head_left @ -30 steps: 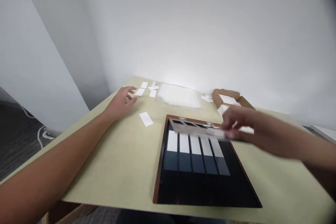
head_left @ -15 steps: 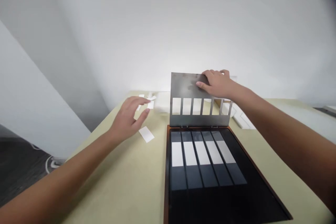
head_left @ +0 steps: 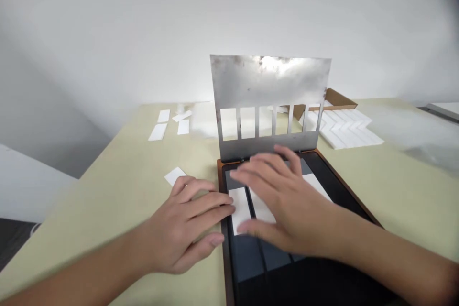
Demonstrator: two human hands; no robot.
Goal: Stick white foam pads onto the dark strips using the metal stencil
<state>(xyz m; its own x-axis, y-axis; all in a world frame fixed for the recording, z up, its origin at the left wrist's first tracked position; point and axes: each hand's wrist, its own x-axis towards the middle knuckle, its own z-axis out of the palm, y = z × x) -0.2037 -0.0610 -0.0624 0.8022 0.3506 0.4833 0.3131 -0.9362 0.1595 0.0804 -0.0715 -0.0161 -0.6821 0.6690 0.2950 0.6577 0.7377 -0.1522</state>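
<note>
A black tray (head_left: 322, 279) with an orange-brown edge lies on the table, bearing a row of dark strips with white rectangular cards (head_left: 238, 208) on them. At its far edge a metal plate (head_left: 247, 81) with a row of rectangular cut-outs stands hinged upright. My left hand (head_left: 193, 224) is open at the tray's left edge, its fingertips at the leftmost white card. Above the strips my right hand (head_left: 283, 201) is spread open, slightly blurred, hiding most of the middle cards. Nothing shows in either hand.
One loose white card (head_left: 174, 175) lies left of the tray. Several more white cards (head_left: 158, 131) are farther back. Behind the plate to the right are rows of folded white pieces (head_left: 346, 126) and a brown cardboard box (head_left: 340, 99). A pale wall closes off the back.
My right hand has let go of the metal plate, which stays upright, and come down over the strips. My left hand has moved from the loose cards to the tray's left edge. The view has shifted.
</note>
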